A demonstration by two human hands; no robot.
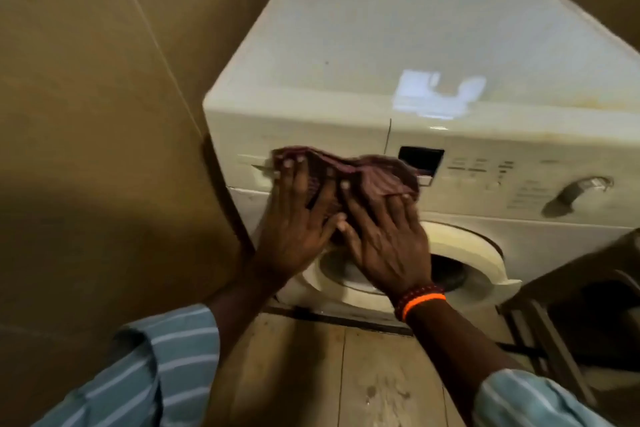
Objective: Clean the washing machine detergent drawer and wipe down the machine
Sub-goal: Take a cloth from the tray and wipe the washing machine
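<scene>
Head view: your left hand [294,218] and right hand [384,239] lie flat, fingers spread, pinning the crumpled maroon cloth [367,177] against the white front-loading washing machine [415,55], over the closed detergent drawer front [252,149]. Flat palms likely spread wiping pressure.

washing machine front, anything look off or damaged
No damage shows. The white front-loading washing machine has yellowish staining along the right of its top edge, and its round door looks discoloured. The picture is blurred.
</scene>
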